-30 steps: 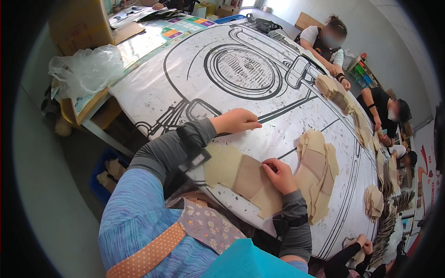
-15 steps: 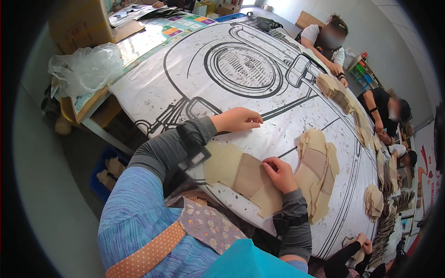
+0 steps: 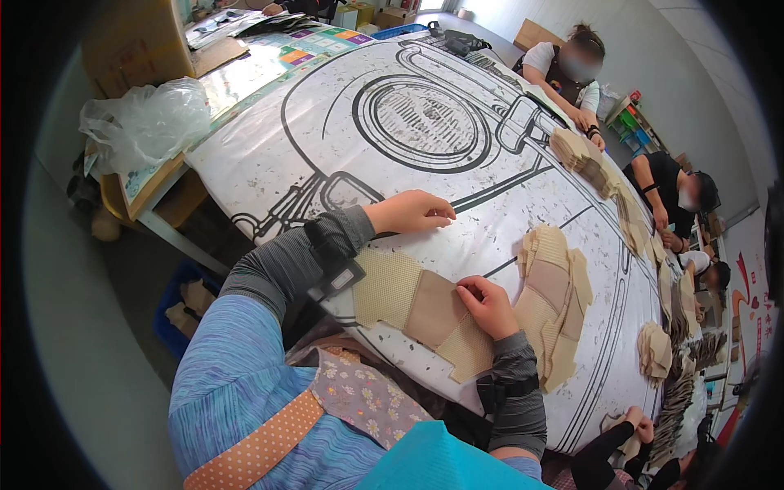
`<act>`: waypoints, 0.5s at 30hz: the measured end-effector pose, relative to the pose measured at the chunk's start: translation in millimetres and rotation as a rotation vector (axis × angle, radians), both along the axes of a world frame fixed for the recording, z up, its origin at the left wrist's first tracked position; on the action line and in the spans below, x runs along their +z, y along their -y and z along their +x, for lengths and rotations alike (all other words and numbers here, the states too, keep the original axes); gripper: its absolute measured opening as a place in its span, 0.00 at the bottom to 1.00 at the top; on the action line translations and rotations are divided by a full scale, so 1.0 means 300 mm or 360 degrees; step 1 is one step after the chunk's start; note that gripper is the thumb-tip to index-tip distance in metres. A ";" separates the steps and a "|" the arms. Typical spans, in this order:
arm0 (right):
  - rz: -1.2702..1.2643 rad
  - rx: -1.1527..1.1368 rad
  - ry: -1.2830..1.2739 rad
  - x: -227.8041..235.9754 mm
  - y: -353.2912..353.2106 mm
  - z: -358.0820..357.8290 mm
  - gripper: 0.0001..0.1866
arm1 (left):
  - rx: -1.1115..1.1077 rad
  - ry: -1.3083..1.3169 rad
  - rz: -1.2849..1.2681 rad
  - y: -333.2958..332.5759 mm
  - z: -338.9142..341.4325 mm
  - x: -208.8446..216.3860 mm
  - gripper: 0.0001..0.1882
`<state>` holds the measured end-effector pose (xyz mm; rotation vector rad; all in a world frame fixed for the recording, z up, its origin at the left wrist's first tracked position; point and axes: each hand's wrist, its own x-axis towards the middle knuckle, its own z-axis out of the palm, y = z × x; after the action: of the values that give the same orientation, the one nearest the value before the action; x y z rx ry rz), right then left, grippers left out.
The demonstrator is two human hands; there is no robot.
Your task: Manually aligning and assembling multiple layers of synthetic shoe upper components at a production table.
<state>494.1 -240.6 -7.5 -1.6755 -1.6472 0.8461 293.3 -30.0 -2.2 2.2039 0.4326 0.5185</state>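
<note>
A sewn fabric piece (image 3: pixel 431 308), beige mesh at both ends with a smooth brown panel between, lies flat along the near edge of the covered table. My right hand (image 3: pixel 488 307) rests on its right part, fingers curled together at the brown panel; whatever is between the fingertips is hidden. Beyond the piece's left end, my left hand (image 3: pixel 411 212) hovers over or rests on the white sheet, fingers loosely bent and nothing visible in them. To the right of my right hand sits a stack of similar pieces (image 3: pixel 549 300), overlapping one another.
A white printed sheet (image 3: pixel 523 196) with black line drawings covers the table. More fabric stacks (image 3: pixel 584 159) line the far right side, where several people work. A clear plastic bag (image 3: pixel 147 118) and a cardboard box (image 3: pixel 135 49) stand far left. A blue bin (image 3: pixel 175 314) sits below.
The whole view has shifted slightly, so things appear a little further left. Both hands keep nearly the same places relative to the fabric piece.
</note>
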 end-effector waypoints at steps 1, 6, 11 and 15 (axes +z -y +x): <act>0.0000 0.0001 0.0000 -0.002 -0.001 0.001 0.10 | 0.0002 0.0005 -0.0006 0.000 0.000 0.000 0.14; 0.0000 -0.0006 -0.0002 -0.003 -0.001 0.002 0.10 | 0.0005 0.0016 0.0011 -0.003 0.002 -0.006 0.14; -0.0007 0.0000 0.0008 0.012 -0.001 -0.005 0.10 | -0.0023 -0.0012 0.0049 -0.011 -0.001 -0.011 0.13; 0.0004 0.0003 0.0016 0.015 0.001 -0.007 0.10 | -0.0022 -0.0011 0.0050 -0.008 -0.001 -0.007 0.13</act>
<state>491.9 -240.8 -3.1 -1.6796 -1.6560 0.8373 293.1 -27.7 -4.4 2.2375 0.4154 0.5138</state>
